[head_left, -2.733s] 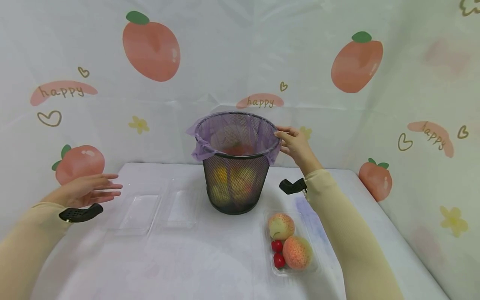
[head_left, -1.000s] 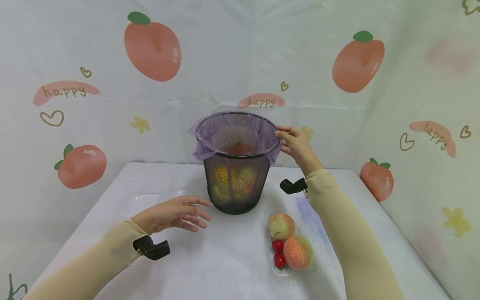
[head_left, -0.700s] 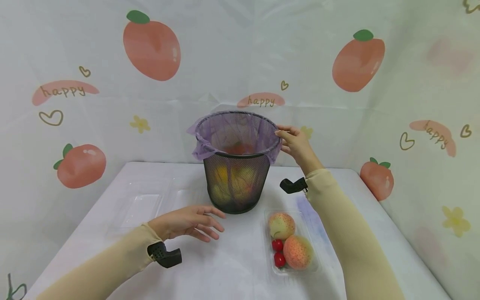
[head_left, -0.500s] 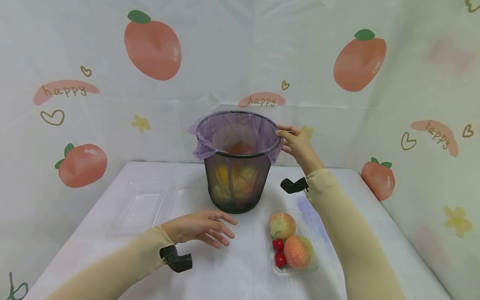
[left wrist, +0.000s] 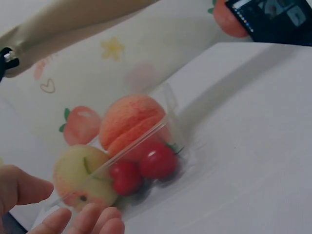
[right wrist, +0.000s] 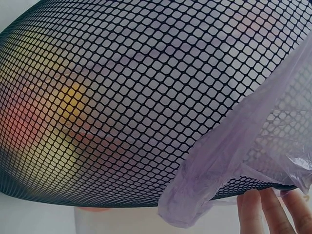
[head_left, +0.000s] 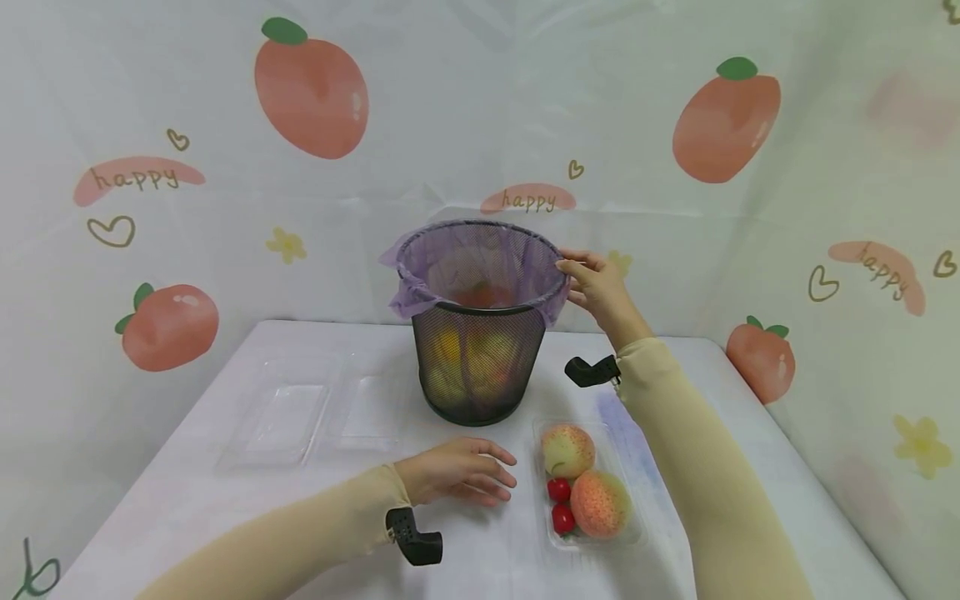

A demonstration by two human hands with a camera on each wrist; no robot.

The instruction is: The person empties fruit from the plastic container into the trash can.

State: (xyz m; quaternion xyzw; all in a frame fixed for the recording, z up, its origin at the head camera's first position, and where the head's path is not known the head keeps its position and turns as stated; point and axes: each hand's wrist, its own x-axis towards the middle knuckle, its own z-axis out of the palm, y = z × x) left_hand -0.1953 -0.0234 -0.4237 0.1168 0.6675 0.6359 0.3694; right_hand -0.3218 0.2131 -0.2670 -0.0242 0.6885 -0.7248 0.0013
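At the back, my right hand (head_left: 603,296) pinches the right rim of a black mesh wastebasket (head_left: 483,312), thumb at the rim and fingers outside. A purple bag (head_left: 411,298) lines it and folds over the rim. Red and yellow fruit shows through the mesh (right wrist: 122,107). My left hand (head_left: 465,473) hovers with loose fingers left of a clear plastic tray (head_left: 592,543), apart from it and holding nothing. In that tray lie a pale peach (head_left: 567,451), an orange peach (head_left: 601,504) and two small red fruits (left wrist: 158,160) with green tops.
Two clear plastic trays, one far left (head_left: 281,425) and one beside it (head_left: 367,417), stand left of the wastebasket. A printed cloth (head_left: 442,100) hangs behind the white table (head_left: 225,517). A dark screen (left wrist: 278,19) shows in the left wrist view.
My left hand has travelled right from the clear trays at the left, past the front of the wastebasket, towards the fruit tray. The right hand keeps its grip on the rim.
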